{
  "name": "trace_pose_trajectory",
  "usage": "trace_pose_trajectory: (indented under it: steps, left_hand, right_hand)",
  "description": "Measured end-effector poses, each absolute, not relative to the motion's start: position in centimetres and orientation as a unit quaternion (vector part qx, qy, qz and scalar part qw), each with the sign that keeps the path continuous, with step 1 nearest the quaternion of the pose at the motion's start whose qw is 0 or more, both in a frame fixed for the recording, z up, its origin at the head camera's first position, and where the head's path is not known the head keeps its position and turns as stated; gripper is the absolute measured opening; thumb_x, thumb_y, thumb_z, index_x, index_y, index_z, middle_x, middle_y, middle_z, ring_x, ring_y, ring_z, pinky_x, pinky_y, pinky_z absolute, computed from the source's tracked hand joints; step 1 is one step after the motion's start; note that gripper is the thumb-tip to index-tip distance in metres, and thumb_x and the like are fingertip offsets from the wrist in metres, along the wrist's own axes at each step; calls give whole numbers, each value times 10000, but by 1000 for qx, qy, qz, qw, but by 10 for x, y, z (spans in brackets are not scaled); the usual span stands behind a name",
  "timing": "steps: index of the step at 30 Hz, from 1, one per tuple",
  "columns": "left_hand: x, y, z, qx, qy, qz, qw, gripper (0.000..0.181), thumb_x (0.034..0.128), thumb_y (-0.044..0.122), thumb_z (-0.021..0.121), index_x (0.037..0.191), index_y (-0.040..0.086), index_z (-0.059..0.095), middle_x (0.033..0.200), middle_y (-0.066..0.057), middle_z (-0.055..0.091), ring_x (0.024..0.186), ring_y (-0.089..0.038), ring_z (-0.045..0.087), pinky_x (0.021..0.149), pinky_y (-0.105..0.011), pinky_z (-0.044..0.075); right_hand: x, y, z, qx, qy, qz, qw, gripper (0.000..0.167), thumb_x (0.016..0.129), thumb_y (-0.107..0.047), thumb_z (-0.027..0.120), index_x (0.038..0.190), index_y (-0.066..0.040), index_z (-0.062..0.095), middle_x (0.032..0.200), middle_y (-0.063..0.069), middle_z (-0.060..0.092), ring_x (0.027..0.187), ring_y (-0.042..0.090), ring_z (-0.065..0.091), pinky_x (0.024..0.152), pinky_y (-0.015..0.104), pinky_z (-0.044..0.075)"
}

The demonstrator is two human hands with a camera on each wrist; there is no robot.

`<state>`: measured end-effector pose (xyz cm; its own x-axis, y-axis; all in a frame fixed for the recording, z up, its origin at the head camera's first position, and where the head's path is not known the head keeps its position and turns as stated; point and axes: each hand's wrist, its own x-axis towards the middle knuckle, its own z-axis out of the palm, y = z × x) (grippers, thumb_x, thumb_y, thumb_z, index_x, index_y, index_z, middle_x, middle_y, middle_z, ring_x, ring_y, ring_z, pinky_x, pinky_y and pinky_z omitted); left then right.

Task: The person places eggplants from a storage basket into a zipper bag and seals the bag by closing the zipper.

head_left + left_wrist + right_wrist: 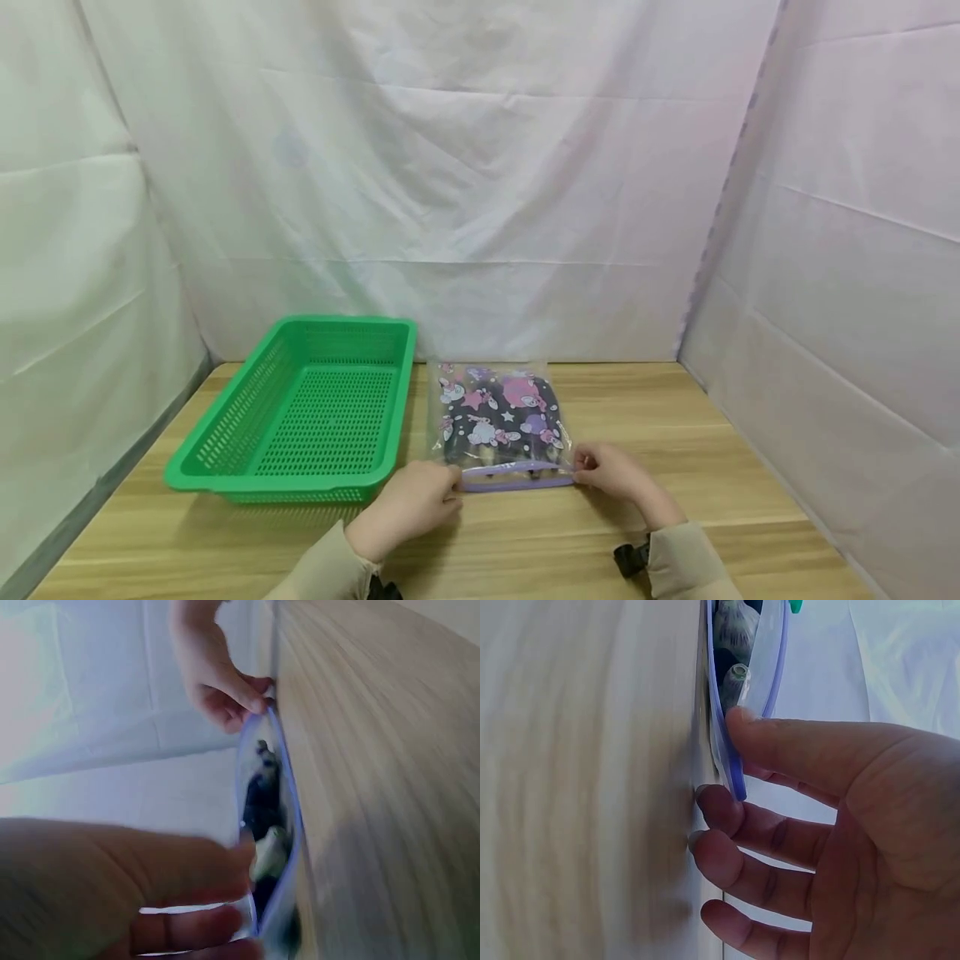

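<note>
A clear zip bag (498, 421) with pink, purple and white cartoon prints lies flat on the table, its purple-edged mouth facing me. Dark contents show through the plastic. In the left wrist view the bag's mouth (298, 825) gapes, with dark and pale things inside that I cannot identify. My left hand (414, 502) holds the left corner of the mouth between thumb and fingers. At the right corner, my right hand (613, 472) pinches the purple edge. The right wrist view shows the thumb on the inner side and the other fingers loosely bent.
Left of the bag stands a green plastic basket (285, 483) with slotted walls, close to the left hand. The wooden table (750, 525) runs back to a hanging white cloth (480, 183), with more cloth on both sides.
</note>
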<state>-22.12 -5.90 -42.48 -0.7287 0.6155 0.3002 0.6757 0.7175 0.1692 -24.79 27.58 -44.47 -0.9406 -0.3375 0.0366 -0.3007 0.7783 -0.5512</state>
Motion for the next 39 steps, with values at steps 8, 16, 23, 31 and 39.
trace_pose_trajectory:
  steps: [8,16,23,31,39]
  left_hand:
    - [-221,-67,-437,-336,-917,-114,184,217,729,-50,696,869,52,565,746,-71,588,549,-200,532,445,-280,453]
    - [-229,-70,-439,-336,-912,-122,201,292,676,-110,688,881,45,551,747,-83,588,553,-225,557,467,-301,479]
    - [-231,-68,-442,-326,-909,-111,234,159,711,-107,619,817,7,586,729,-100,567,520,-252,552,440,-330,474]
    - [-233,-68,-441,-314,-911,-104,245,146,683,-129,620,755,-2,610,686,-107,566,532,-255,564,472,-344,498]
    - [-235,-68,-442,-310,-913,-96,249,139,689,-115,659,728,10,611,660,-97,558,535,-248,563,483,-341,499]
  right_hand:
    - [-249,277,-448,-158,948,-276,21,184,839,-92,706,740,-150,562,659,-57,528,585,106,465,513,269,392]
    - [-250,276,-451,-141,950,-278,23,183,847,-97,697,745,-163,561,645,-59,517,572,108,462,498,265,385]
    - [-248,274,-449,-133,951,-279,24,184,826,-82,708,742,-141,556,638,-42,523,561,124,468,486,267,388]
    - [-241,266,-440,-110,965,-236,7,211,787,-105,741,717,-157,549,622,-48,507,552,125,462,492,287,382]
    - [-232,258,-428,-53,981,-189,0,171,789,-157,724,711,-164,573,634,-36,528,555,149,474,498,321,376]
